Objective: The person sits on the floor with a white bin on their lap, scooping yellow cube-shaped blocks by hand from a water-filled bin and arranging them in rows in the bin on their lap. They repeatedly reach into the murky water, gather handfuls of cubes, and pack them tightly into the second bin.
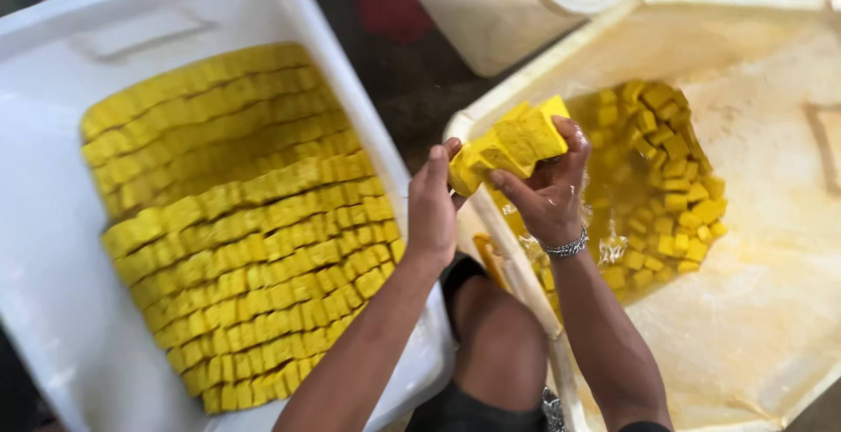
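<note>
While I crouch between two tubs, my knee sits at six o'clock, wedged against the cream tub's rim, and that rim runs right under my forearms, standing between the two containers. At nine o'clock the white tub holds packed rows of yellow cubes, laid in slanting lines from the upper left toward the lower right. At three o'clock the cream tub carries a loose heap of yellow cubes sitting in yellowish liquid. A third pale container stands at twelve o'clock, with dark wet floor showing in the gap between the tubs.

Above the cream tub's rim, near the centre of my view, I hold a stacked row of yellow cubes clear of the liquid. Its long axis tilts from seven o'clock up toward one o'clock, the higher end pointing at the heap. My left hand presses its fingertips against the lower end, palm flat. My right hand, with a metal bracelet at the wrist, cups the row from below and behind, fingers curled over the upper end, so the row is squeezed between both hands.
</note>
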A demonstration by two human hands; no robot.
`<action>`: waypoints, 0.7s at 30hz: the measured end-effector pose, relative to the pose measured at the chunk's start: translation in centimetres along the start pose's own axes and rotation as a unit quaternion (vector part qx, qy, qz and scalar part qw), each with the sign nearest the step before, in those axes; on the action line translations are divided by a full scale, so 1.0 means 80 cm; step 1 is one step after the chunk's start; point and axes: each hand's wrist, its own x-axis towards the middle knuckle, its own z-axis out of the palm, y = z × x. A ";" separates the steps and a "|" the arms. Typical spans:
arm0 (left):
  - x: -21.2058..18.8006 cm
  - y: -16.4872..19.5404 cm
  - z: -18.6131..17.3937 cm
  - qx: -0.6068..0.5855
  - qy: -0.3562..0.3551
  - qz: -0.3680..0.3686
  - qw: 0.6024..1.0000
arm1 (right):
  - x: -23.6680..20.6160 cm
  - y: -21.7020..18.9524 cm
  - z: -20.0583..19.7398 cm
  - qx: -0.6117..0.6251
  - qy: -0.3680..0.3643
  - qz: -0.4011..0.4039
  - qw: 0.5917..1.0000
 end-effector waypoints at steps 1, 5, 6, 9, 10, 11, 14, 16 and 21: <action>-0.002 0.003 -0.010 -0.020 0.001 0.032 0.999 | 0.001 0.002 0.016 -0.022 0.011 -0.002 1.000; -0.012 0.022 -0.034 -0.059 0.014 0.061 0.996 | 0.003 0.022 0.074 -0.109 -0.014 -0.089 0.990; -0.014 0.028 -0.037 -0.065 0.016 0.083 0.994 | 0.006 0.027 0.088 -0.138 -0.037 -0.088 0.986; -0.018 0.055 -0.062 -0.014 0.020 0.086 0.996 | 0.022 0.036 0.120 -0.175 -0.125 -0.116 0.970; -0.015 0.067 -0.072 0.016 0.013 0.079 0.997 | 0.035 0.038 0.131 -0.181 -0.154 -0.138 0.962; -0.007 0.080 -0.083 0.037 -0.003 0.100 0.994 | 0.053 0.044 0.145 -0.236 -0.157 -0.154 0.946; 0.026 0.122 -0.137 0.060 -0.015 0.082 0.995 | 0.103 0.062 0.190 -0.299 -0.195 -0.106 0.928; 0.059 0.155 -0.194 0.154 0.005 0.073 0.985 | 0.137 0.079 0.229 -0.276 -0.244 -0.015 0.929; 0.110 0.194 -0.330 0.313 0.126 0.109 0.935 | 0.200 0.130 0.313 -0.437 -0.399 0.127 0.796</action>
